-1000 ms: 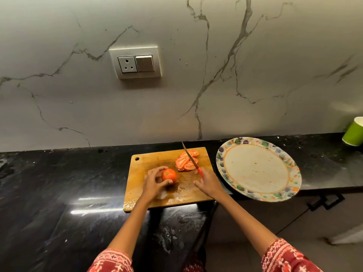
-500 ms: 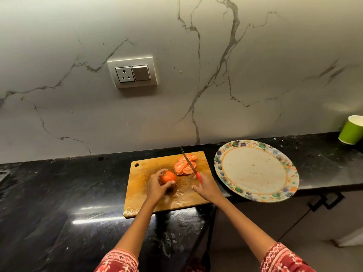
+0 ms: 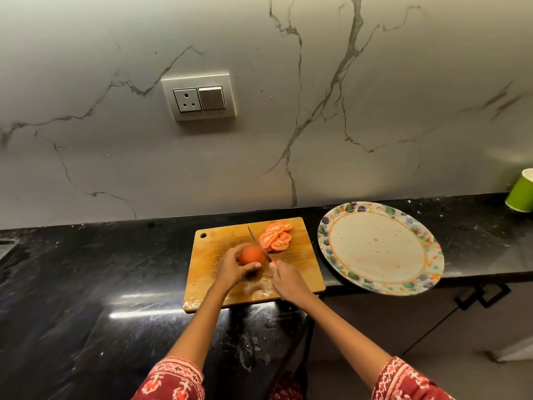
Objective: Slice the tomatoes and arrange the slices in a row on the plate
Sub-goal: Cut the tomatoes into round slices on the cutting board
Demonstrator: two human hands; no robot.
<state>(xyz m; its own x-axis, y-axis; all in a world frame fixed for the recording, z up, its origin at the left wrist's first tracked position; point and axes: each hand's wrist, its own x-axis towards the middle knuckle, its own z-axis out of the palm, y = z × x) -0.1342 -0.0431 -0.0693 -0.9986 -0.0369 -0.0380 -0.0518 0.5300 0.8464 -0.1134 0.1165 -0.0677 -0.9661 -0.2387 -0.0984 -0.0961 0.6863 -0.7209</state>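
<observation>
The left hand [image 3: 230,265] has its grip clamped on a whole tomato [image 3: 250,254], fingers curled over the far side and thumb on the near side, holding it on the board [image 3: 219,243]. Just right of that grip, the right hand [image 3: 285,280] is clamped on the red handle of a knife [image 3: 259,245]; the blade runs away from this grip, up and to the left, and lies against the tomato's right side. Beyond the knife, past both grips, cut slices [image 3: 275,236] lie overlapping at the board's far right corner. Right of the right grip, off the board, the plate [image 3: 427,249] sits on the black bench [image 3: 86,269], its near edge overhanging the bench front. A green cup [image 3: 522,192] stands far right.
</observation>
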